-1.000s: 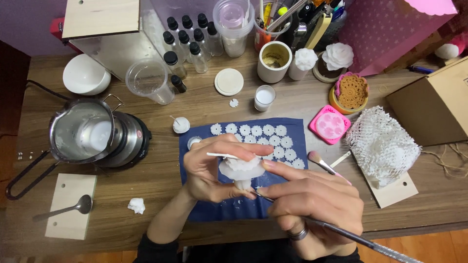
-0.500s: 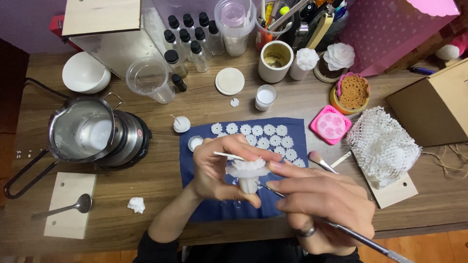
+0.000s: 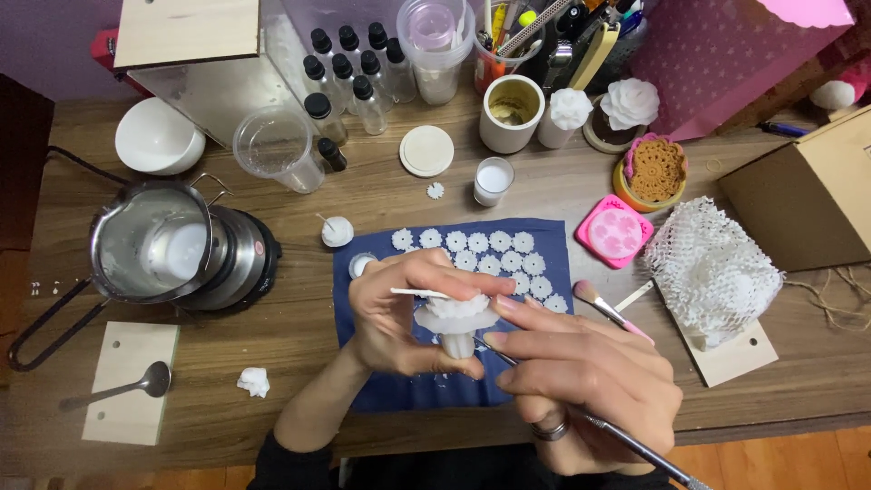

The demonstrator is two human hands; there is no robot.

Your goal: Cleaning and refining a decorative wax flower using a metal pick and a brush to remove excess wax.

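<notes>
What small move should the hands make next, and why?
Probably press the metal tool's tip under the white wax flower's petals: the left hand holds the flower upright, and the right hand already has the tool pointed at it.

- The flower [image 3: 456, 318] was white, its petals ridged.
- The cloth [image 3: 544, 238] was dark blue, dotted with white rosettes [image 3: 500, 241].
- The mould [image 3: 614, 230] was bright pink.
- The surface [image 3: 381, 191] was brown wood grain.
- The pot [image 3: 150, 240] was silver steel.
- The netting [image 3: 712, 268] was white mesh.
</notes>
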